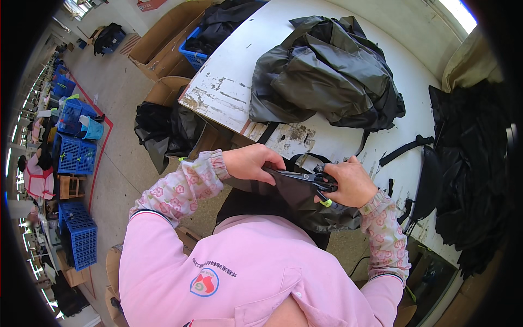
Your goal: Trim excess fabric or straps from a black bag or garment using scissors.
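Observation:
My right hand [353, 182] is wrapped round the black handles of a pair of scissors [306, 177], whose metal blades point left across dark fabric. My left hand [251, 163] pinches the edge of the dark grey, shiny fabric piece [297, 195] close to the blade tips. This piece hangs over the table's near edge in front of my body, and a black strap [311, 157] loops up just behind the scissors. Whether the blades have fabric between them I cannot tell. Farther back lies a large heap of the same dark shiny fabric [327, 73].
The worn white table [229, 52] curves around ahead of me. Black straps [406, 150] and a big pile of black fabric [474, 169] lie at right. Left of the table stand cardboard boxes [163, 38] and a blue crate [193, 52]; more blue crates [76, 155] line the floor.

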`<action>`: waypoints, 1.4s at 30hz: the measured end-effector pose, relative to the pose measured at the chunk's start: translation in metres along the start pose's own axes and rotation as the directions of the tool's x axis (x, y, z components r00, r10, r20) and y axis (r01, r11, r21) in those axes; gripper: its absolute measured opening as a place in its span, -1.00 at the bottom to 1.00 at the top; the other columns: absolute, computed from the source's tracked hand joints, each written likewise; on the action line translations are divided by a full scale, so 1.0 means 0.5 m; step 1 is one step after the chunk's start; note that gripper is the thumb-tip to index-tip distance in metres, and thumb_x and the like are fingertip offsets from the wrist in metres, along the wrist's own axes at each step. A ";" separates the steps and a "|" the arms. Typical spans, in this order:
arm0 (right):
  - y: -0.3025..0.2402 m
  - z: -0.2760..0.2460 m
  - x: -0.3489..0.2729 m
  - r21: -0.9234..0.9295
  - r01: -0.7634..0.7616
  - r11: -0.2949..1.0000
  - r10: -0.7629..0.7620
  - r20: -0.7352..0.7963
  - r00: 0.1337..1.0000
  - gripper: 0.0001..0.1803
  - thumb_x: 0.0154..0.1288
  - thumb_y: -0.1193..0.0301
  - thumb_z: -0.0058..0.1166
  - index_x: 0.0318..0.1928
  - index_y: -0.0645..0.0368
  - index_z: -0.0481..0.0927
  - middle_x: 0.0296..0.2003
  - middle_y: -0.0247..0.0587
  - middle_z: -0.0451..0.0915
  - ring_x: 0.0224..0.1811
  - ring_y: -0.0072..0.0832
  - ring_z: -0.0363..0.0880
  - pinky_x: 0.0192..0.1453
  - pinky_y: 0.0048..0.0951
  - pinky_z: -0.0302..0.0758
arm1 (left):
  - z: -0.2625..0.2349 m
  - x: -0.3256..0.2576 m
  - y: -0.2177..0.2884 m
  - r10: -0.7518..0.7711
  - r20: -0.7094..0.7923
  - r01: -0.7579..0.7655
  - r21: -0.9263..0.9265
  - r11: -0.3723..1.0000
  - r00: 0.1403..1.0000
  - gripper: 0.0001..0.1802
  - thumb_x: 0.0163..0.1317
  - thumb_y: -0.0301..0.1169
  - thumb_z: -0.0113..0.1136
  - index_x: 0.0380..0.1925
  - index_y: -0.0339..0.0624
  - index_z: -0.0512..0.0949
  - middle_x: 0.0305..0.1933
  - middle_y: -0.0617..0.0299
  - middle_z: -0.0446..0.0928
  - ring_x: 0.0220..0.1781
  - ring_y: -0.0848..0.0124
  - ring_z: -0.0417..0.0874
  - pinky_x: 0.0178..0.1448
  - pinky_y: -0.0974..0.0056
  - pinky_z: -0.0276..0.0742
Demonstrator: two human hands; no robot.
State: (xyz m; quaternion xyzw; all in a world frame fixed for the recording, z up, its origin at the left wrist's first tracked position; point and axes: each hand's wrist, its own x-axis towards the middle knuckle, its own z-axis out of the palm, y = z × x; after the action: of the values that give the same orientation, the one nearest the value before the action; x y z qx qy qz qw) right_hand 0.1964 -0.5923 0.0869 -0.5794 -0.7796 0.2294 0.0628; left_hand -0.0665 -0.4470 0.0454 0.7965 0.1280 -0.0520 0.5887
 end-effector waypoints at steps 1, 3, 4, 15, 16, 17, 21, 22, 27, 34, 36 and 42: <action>0.002 0.002 -0.001 0.000 -0.001 1.000 0.001 0.000 1.000 -0.47 -0.12 -0.05 0.43 -0.43 0.12 0.52 -0.58 -0.23 0.57 -0.43 -0.20 0.57 -0.14 -0.25 0.25 | 0.000 0.001 0.001 0.006 0.001 -0.006 0.009 1.000 1.000 -0.65 0.07 -0.55 0.40 -0.11 -0.35 0.58 -0.23 0.19 0.61 -0.22 0.48 0.61 -0.07 0.37 0.56; 0.006 0.006 -0.002 -0.019 -0.007 1.000 0.008 0.012 1.000 -0.47 -0.12 -0.05 0.43 -0.45 0.12 0.52 -0.59 -0.23 0.57 -0.45 -0.18 0.57 -0.13 -0.26 0.27 | 0.002 0.000 0.001 0.009 -0.003 -0.009 -0.001 1.000 1.000 -0.65 0.07 -0.55 0.39 -0.11 -0.34 0.58 -0.24 0.19 0.61 -0.22 0.48 0.61 -0.07 0.36 0.56; 0.006 0.006 -0.002 -0.019 -0.007 1.000 0.007 0.012 1.000 -0.47 -0.12 -0.05 0.43 -0.45 0.12 0.52 -0.59 -0.23 0.57 -0.45 -0.18 0.57 -0.13 -0.26 0.27 | 0.003 0.000 0.001 0.011 -0.008 -0.011 -0.011 1.000 1.000 -0.65 0.07 -0.55 0.39 -0.11 -0.34 0.58 -0.24 0.19 0.61 -0.22 0.48 0.61 -0.08 0.36 0.56; 0.004 0.015 -0.002 -0.021 0.007 1.000 -0.008 -0.049 0.999 -0.48 -0.11 -0.05 0.42 -0.47 0.12 0.52 -0.60 -0.23 0.56 -0.48 -0.18 0.56 -0.15 -0.28 0.29 | 0.004 0.009 0.005 0.001 0.006 -0.001 -0.009 1.000 1.000 -0.63 0.07 -0.54 0.40 -0.09 -0.34 0.57 -0.23 0.20 0.61 -0.22 0.49 0.59 -0.08 0.35 0.55; 0.004 0.015 -0.003 -0.020 0.008 1.000 -0.009 -0.050 0.999 -0.48 -0.11 -0.05 0.42 -0.47 0.12 0.52 -0.60 -0.23 0.56 -0.48 -0.18 0.56 -0.15 -0.28 0.29 | 0.005 0.009 0.004 0.000 -0.003 0.000 -0.021 1.000 1.000 -0.63 0.07 -0.54 0.40 -0.08 -0.33 0.57 -0.23 0.20 0.61 -0.22 0.49 0.59 -0.08 0.35 0.55; 0.003 0.016 -0.005 -0.016 0.000 1.000 0.000 -0.051 0.999 -0.48 -0.10 -0.05 0.42 -0.47 0.12 0.51 -0.60 -0.23 0.56 -0.49 -0.18 0.55 -0.15 -0.28 0.29 | 0.007 0.009 0.002 -0.001 -0.003 0.001 -0.020 1.000 1.000 -0.63 0.07 -0.54 0.40 -0.08 -0.33 0.57 -0.23 0.20 0.61 -0.22 0.49 0.59 -0.08 0.35 0.55; 0.013 0.023 -0.020 0.029 -0.018 0.999 0.021 -0.099 0.995 -0.51 -0.09 0.03 0.45 -0.45 0.12 0.49 -0.57 -0.24 0.55 -0.48 -0.16 0.53 -0.15 -0.29 0.29 | 0.003 0.012 0.009 0.032 -0.016 -0.032 -0.017 0.999 0.999 -0.62 0.08 -0.48 0.39 -0.08 -0.32 0.58 -0.26 0.18 0.63 -0.23 0.45 0.60 -0.08 0.34 0.54; 0.017 0.022 -0.029 0.030 -0.023 0.999 0.026 -0.100 0.995 -0.51 -0.09 0.03 0.45 -0.45 0.12 0.49 -0.57 -0.24 0.55 -0.48 -0.16 0.53 -0.15 -0.29 0.29 | -0.001 0.012 0.015 0.034 0.013 -0.034 0.041 0.999 0.999 -0.63 0.10 -0.52 0.39 -0.06 -0.32 0.57 -0.22 0.23 0.61 -0.19 0.51 0.58 -0.05 0.38 0.53; 0.061 0.025 -0.118 0.164 -0.338 0.927 0.362 -0.155 0.919 -0.50 -0.14 0.28 0.53 -0.34 0.18 0.43 -0.46 -0.10 0.56 -0.36 -0.02 0.49 -0.23 -0.21 0.36 | -0.027 -0.002 0.027 -0.022 -0.020 0.020 -0.066 0.998 1.000 -0.66 0.13 -0.53 0.36 -0.07 -0.31 0.57 -0.22 0.27 0.60 -0.18 0.56 0.55 -0.03 0.40 0.52; 0.079 -0.040 -0.225 0.661 -0.367 0.654 0.451 0.049 0.891 -0.72 0.03 0.72 0.20 -0.25 0.28 0.42 -0.41 -0.18 0.49 -0.33 -0.48 0.58 -0.23 -0.41 0.56 | -0.122 0.010 0.139 -0.080 0.129 0.091 -0.080 0.993 0.988 -0.66 0.11 -0.54 0.39 -0.08 -0.24 0.59 -0.27 0.38 0.51 -0.21 0.58 0.47 -0.08 0.45 0.44; 0.080 -0.117 -0.236 0.475 -0.251 0.843 0.357 -0.146 0.923 -0.70 0.01 0.78 0.14 -0.24 0.31 0.40 -0.37 -0.23 0.44 -0.27 -0.55 0.56 -0.23 -0.46 0.57 | -0.179 0.032 0.208 0.094 0.064 -0.104 0.168 0.980 0.994 -0.64 0.08 -0.58 0.38 -0.08 -0.18 0.59 -0.25 0.41 0.47 -0.19 0.61 0.44 -0.08 0.48 0.39; 0.135 -0.200 -0.162 -0.277 -0.640 0.717 0.200 -0.797 0.570 -0.71 -0.01 0.57 0.26 -0.25 0.15 0.47 -0.31 -0.14 0.64 -0.28 -0.01 0.54 -0.22 -0.16 0.38 | -0.259 0.192 0.241 0.750 -0.295 0.068 0.946 0.317 0.592 -0.72 0.12 -0.49 0.31 -0.14 -0.18 0.56 -0.09 0.09 0.58 0.04 0.08 0.56 0.12 0.13 0.46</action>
State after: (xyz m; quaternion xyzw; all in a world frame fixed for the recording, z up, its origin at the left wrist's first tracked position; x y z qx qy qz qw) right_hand 0.3180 -0.6241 0.1602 -0.7889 -0.5500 -0.2372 0.1372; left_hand 0.0487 -0.3430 0.1734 0.9340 0.0998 0.3406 -0.0404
